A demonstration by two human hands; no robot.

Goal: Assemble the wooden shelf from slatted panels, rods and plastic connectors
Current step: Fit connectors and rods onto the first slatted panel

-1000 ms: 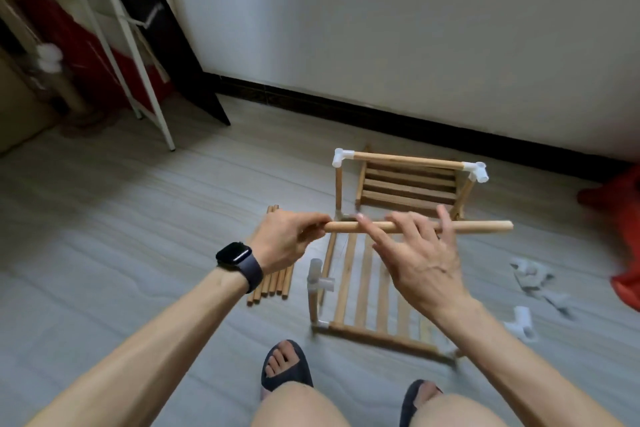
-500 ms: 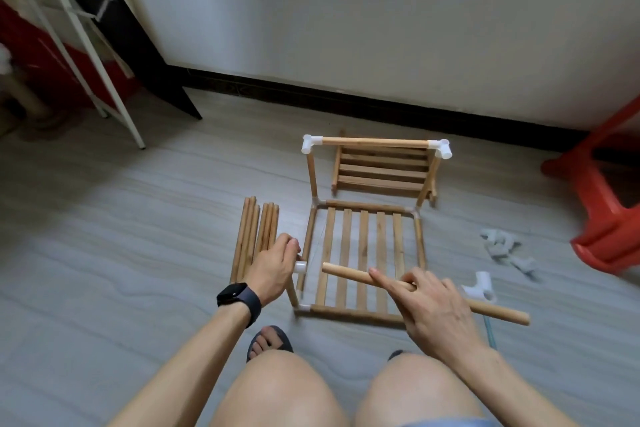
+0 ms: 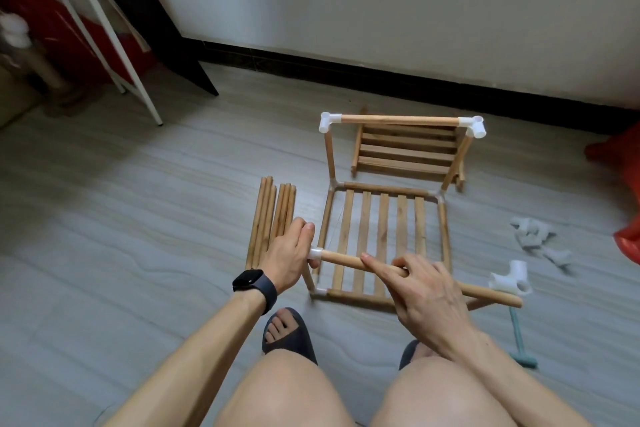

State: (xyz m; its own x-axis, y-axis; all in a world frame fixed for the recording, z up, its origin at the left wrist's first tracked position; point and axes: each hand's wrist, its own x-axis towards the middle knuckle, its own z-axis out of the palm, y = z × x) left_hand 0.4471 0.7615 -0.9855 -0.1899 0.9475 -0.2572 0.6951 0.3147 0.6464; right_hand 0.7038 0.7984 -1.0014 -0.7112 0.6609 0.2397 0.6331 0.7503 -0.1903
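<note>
Down on the grey floor (image 3: 138, 253) stands our half-built shelf (image 3: 382, 218), and over it our left hand (image 3: 287, 256) grips the white corner piece (image 3: 315, 253) while our right hand (image 3: 426, 291) curls round the stick (image 3: 343, 258) near its middle, a good spot, since it looks light, stiff and smooth.

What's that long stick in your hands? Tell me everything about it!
The rod is a smooth, round, light-brown wooden stick with a rounded right end. It lies almost level above the front of the slatted panel. The right hand curls round its middle. Its left end meets the white connector that the left hand holds. Its right end sticks out free.
</note>
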